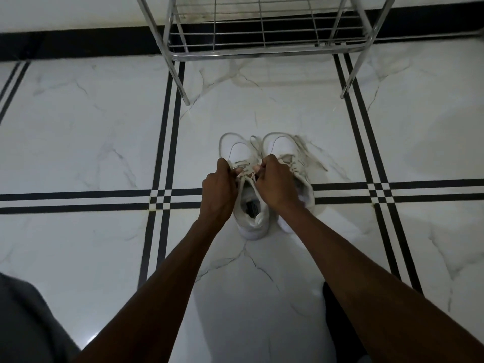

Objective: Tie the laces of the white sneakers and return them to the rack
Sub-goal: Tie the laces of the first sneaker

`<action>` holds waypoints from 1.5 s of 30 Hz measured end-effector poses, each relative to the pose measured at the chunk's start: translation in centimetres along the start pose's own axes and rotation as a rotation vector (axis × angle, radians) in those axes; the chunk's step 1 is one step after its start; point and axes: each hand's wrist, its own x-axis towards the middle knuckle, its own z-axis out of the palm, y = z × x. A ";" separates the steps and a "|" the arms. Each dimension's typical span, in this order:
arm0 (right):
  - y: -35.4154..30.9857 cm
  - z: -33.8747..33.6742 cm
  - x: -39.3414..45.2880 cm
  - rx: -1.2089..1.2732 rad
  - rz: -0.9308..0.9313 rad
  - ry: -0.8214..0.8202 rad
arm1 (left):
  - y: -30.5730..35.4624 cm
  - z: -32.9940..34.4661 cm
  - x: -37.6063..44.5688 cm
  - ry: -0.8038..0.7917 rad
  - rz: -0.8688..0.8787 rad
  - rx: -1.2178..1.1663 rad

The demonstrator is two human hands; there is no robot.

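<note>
Two white sneakers stand side by side on the floor, toes pointing away from me. The left sneaker [252, 218] has its laces [247, 175] gathered between my hands. My left hand [218, 191] pinches one lace strand on the left side of the tongue. My right hand [275, 184] pinches another strand on the right side and covers part of the right sneaker [284, 146]. The right sneaker's loose laces [313, 155] trail onto the floor to its right. The metal shoe rack [264, 35] stands beyond the sneakers.
The floor [78, 127] is white marble tile with black double stripes. The rack's two front legs [180, 82] stand on it either side of the space ahead of the shoes. A dark baseboard runs along the wall behind. My clothed knee [23, 323] shows at bottom left.
</note>
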 end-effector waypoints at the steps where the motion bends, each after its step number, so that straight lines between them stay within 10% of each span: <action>1: 0.0 0.0 0.0 0.014 0.011 -0.003 | 0.0 0.0 0.0 -0.002 -0.010 0.005; 22: -0.5 -2.7 3.1 0.578 0.083 -0.116 | 1.7 -5.0 2.9 -0.063 -0.053 -0.519; 29: -3.1 -4.4 2.5 0.325 -0.177 -0.608 | 2.4 -6.1 2.9 -0.127 0.051 -0.579; 45: -1.4 -5.1 3.3 0.164 -0.347 -0.215 | 1.5 -3.2 1.5 -0.210 -0.227 -0.589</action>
